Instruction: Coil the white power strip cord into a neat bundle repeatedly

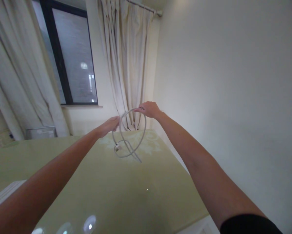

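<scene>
A pale grey cable (145,130) hangs in loose loops between my two hands, over the far part of a green tabletop (126,195). My right hand (149,109) is closed on the top of the big loop. Lower and to the left, my left hand (109,126) pinches another part of the cable at the loop's left side. A white plug end (117,147) dangles inside the lower coil. The lowest bend of the cable reaches down close to the tabletop; whether it touches is unclear.
A plain wall (229,97) runs along the table's right side. Behind the table hang a cream curtain (128,58) and a dark-framed window (74,58). A grey-framed panel (41,132) stands at the far left edge. Something white and ridged (6,193) lies beside my left forearm.
</scene>
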`<move>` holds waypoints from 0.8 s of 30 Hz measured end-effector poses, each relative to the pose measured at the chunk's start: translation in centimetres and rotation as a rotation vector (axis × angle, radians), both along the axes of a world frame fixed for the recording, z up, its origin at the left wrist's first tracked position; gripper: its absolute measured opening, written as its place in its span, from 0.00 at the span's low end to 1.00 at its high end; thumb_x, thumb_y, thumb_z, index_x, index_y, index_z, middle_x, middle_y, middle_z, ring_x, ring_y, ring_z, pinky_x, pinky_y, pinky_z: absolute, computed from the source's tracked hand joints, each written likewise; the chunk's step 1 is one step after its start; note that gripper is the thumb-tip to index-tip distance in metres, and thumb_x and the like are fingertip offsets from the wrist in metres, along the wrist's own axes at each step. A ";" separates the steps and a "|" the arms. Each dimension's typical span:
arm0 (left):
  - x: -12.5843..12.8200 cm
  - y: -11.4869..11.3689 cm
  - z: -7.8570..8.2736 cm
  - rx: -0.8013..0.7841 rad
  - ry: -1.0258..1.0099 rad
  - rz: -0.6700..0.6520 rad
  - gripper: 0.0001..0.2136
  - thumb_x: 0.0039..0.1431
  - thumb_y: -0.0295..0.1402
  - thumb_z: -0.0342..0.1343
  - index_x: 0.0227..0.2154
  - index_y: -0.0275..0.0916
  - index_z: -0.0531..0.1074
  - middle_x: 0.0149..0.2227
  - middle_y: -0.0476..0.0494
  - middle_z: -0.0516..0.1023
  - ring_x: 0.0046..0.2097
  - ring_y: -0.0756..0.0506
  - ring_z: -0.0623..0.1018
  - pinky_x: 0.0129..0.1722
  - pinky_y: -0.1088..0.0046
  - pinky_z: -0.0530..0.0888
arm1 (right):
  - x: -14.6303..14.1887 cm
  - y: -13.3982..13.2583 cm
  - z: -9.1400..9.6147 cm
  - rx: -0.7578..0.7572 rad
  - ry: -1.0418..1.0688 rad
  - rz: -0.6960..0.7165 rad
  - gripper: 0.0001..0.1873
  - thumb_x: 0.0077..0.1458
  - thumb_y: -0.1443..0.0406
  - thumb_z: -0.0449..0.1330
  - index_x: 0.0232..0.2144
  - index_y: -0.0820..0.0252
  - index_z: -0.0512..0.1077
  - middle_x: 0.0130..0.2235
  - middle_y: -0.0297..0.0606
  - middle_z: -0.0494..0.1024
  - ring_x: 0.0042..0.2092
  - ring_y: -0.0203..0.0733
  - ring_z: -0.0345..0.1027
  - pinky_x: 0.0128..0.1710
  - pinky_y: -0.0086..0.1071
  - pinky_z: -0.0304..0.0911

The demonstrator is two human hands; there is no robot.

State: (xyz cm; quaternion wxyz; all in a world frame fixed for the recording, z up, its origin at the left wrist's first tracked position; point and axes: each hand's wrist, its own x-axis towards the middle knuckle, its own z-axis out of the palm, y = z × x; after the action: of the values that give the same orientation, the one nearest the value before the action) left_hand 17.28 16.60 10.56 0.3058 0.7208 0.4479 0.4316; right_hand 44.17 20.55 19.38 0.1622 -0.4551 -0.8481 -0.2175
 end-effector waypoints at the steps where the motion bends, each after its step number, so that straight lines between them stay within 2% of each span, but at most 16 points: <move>1: -0.1 0.1 0.6 0.041 0.026 0.039 0.23 0.61 0.55 0.59 0.22 0.42 0.66 0.24 0.49 0.65 0.29 0.46 0.65 0.31 0.70 0.64 | 0.4 0.1 -0.2 -0.006 -0.028 -0.006 0.42 0.69 0.34 0.44 0.41 0.57 0.85 0.41 0.47 0.85 0.41 0.49 0.74 0.34 0.34 0.49; 4: -0.9 -0.1 2.6 0.144 0.097 0.122 0.20 0.60 0.47 0.64 0.19 0.42 0.68 0.22 0.48 0.65 0.29 0.45 0.62 0.29 0.70 0.54 | 1.8 0.4 -1.2 -0.039 -0.073 0.016 0.40 0.70 0.35 0.46 0.42 0.55 0.86 0.41 0.46 0.86 0.40 0.48 0.74 0.35 0.33 0.49; 6: -1.9 -0.4 3.6 0.172 0.122 0.165 0.21 0.58 0.45 0.67 0.16 0.42 0.68 0.19 0.49 0.63 0.27 0.46 0.60 0.29 0.68 0.50 | 2.9 0.7 -1.7 -0.055 -0.047 0.011 0.38 0.70 0.36 0.46 0.41 0.54 0.86 0.41 0.44 0.86 0.40 0.48 0.74 0.35 0.33 0.49; 11: -4.3 -0.6 4.6 0.128 0.047 0.241 0.27 0.53 0.43 0.72 0.11 0.40 0.61 0.15 0.53 0.55 0.23 0.50 0.55 0.27 0.66 0.46 | 4.9 1.2 -1.9 -0.072 0.005 -0.035 0.36 0.72 0.39 0.49 0.38 0.56 0.86 0.40 0.44 0.86 0.41 0.46 0.74 0.35 0.32 0.49; 14: -4.6 -0.6 4.6 0.076 -0.119 0.276 0.27 0.53 0.45 0.73 0.15 0.41 0.60 0.15 0.55 0.54 0.21 0.52 0.53 0.24 0.68 0.45 | 4.8 1.3 -1.3 -0.069 0.022 -0.035 0.36 0.72 0.39 0.49 0.38 0.56 0.86 0.41 0.43 0.86 0.41 0.45 0.74 0.36 0.32 0.50; 18: -3.4 -0.1 4.8 -0.011 -0.433 0.245 0.26 0.59 0.46 0.68 0.21 0.43 0.56 0.17 0.60 0.50 0.19 0.55 0.49 0.18 0.74 0.47 | 3.6 1.3 -0.9 -0.078 0.117 -0.049 0.41 0.72 0.38 0.45 0.34 0.58 0.86 0.40 0.44 0.85 0.41 0.46 0.74 0.35 0.33 0.51; 21: -2.5 0.5 5.2 -0.109 -0.631 0.180 0.25 0.63 0.43 0.64 0.23 0.44 0.52 0.17 0.62 0.48 0.17 0.56 0.48 0.15 0.79 0.50 | 3.3 1.3 -1.2 -0.105 0.157 -0.046 0.42 0.72 0.37 0.44 0.34 0.58 0.85 0.38 0.44 0.84 0.40 0.46 0.74 0.36 0.33 0.52; 24: -2.5 0.8 5.9 -0.235 -0.762 0.122 0.23 0.65 0.36 0.63 0.23 0.44 0.53 0.17 0.62 0.48 0.16 0.57 0.48 0.13 0.81 0.49 | 4.0 1.4 -1.9 -0.132 0.145 -0.045 0.41 0.72 0.37 0.45 0.32 0.58 0.85 0.36 0.44 0.84 0.40 0.45 0.74 0.36 0.33 0.52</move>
State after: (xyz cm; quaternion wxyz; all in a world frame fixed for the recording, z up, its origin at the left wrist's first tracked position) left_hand 14.81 17.45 16.49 0.5039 0.4414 0.3909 0.6312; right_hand 48.14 21.99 17.44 0.1882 -0.4982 -0.8361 -0.1313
